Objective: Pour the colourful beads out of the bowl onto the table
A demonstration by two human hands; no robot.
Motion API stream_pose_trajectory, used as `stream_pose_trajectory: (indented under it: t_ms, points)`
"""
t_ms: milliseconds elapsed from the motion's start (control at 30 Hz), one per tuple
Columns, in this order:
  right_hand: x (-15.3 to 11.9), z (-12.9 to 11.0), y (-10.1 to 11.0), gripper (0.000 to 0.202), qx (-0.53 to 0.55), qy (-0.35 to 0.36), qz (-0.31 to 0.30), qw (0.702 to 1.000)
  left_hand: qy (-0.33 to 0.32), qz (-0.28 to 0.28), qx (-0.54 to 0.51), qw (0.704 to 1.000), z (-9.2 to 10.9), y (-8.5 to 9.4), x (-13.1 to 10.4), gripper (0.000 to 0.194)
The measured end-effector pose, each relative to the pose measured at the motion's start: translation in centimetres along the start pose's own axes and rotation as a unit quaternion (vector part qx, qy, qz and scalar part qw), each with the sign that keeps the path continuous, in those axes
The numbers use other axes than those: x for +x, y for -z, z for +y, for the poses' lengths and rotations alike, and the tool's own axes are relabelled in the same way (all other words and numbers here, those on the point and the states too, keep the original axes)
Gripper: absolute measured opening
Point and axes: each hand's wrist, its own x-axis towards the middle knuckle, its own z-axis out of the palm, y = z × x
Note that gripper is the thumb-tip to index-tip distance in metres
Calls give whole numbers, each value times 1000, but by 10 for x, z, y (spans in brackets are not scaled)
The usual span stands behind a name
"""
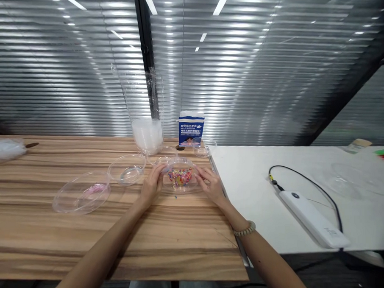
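Note:
A clear plastic bowl [190, 189] stands on the wooden table in front of me, with many small multicoloured pieces [180, 176], like beads, heaped inside. My left hand [154, 180] grips its left rim, fingers bent around the edge. On the opposite side, the fingers of my right hand [211, 185] pinch the right rim. A tiny blue bit [176, 197] lies just in front of the bowl. Left of my left hand are a clear bowl [113, 168] with something pale blue in it and another clear bowl [64, 200] with pink pieces.
Behind the hands stand a bag of stacked clear bowls [148, 135] and a blue printed bag [191, 131], with a clear bowl [207, 142] beside it. The white table [241, 184] carries a white power bank [312, 219] with a black cable [326, 192]. Crumpled plastic [5, 149] lies far left.

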Motion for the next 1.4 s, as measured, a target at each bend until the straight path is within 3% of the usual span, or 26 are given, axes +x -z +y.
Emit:
stream_pose_trajectory:
  t_ms: [1400]
  points:
    - [-1,1,0,34,0,19,10,1000,-52,-4,35,998,5,4,0,39]
